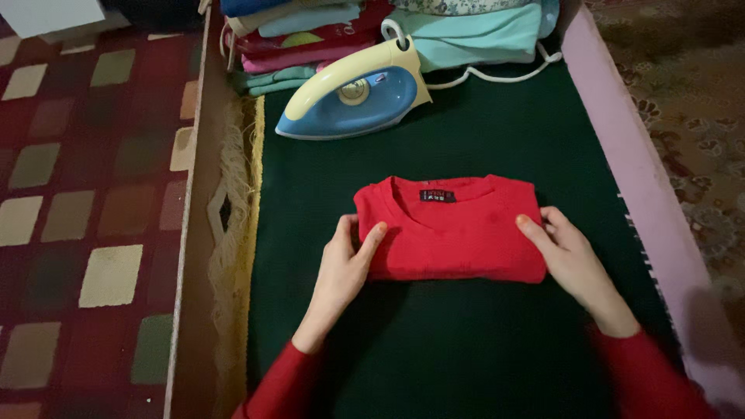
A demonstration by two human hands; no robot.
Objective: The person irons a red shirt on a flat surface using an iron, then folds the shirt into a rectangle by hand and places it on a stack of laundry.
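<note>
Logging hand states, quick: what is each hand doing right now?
Left hand: open, thumb on the left edge of the folded red shirt.
Right hand: open, fingers against the shirt's right edge, not clearly gripping.

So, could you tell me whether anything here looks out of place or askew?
Nothing much stands out. The folded red shirt lies square on the green cloth, with the left hand and right hand at its ends. The iron lies tilted by the stack of clothes, its cord loose.
</note>
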